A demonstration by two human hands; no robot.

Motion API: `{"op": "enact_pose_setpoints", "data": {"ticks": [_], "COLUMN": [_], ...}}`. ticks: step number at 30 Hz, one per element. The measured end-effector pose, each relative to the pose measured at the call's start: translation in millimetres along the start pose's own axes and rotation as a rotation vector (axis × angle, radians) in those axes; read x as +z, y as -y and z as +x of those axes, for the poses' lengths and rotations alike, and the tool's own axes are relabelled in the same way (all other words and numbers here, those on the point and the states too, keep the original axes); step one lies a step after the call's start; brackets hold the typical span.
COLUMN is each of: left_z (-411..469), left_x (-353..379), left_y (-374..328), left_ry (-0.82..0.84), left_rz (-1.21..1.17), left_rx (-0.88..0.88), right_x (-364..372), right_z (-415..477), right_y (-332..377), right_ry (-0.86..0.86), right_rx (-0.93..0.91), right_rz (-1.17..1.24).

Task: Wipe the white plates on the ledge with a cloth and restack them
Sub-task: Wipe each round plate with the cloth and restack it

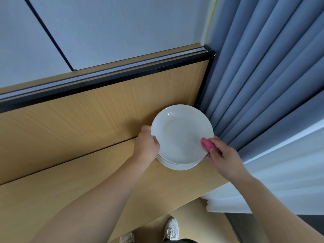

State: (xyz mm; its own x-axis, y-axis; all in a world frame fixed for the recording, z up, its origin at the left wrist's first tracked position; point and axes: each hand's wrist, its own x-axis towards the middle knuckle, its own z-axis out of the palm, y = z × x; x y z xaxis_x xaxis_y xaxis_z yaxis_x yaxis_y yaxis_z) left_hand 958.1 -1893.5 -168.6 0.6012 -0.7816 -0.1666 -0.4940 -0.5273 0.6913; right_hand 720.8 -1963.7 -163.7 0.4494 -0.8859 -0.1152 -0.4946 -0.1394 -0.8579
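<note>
While the left hand [147,145] grips the top plate's [181,134] left rim, the right hand [221,155] clutches a pink cloth [207,144] against its right edge, above the stack [177,165] on the ledge [87,181].

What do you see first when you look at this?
The white plates jump out first, stacked on the wooden ledge in the middle. The left hand grips the top one's left rim, and the right hand holds a pink cloth on its right rim. Blue curtains hang at the right.
</note>
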Motion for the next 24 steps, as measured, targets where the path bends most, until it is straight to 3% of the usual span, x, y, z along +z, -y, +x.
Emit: {"op": "enact_pose_setpoints", "data": {"ticks": [10, 19, 24], "left_z": [-25, -89, -131], "left_x": [-41, -113, -141], "left_y": [22, 83, 129], "left_ry": [-0.084, -0.301, -0.375], "left_rz": [-0.256, -0.288, -0.315], "left_rx": [-0.07, -0.211, -0.305], "right_x": [3, 73, 126], "right_z": [-6, -20, -31], "right_y": [41, 92, 108], "right_ry": [0.098, 0.339, 0.441], "right_rx": [-0.147, -0.254, -0.354], "right_rz": [-0.001, 0.142, 0.058]}}
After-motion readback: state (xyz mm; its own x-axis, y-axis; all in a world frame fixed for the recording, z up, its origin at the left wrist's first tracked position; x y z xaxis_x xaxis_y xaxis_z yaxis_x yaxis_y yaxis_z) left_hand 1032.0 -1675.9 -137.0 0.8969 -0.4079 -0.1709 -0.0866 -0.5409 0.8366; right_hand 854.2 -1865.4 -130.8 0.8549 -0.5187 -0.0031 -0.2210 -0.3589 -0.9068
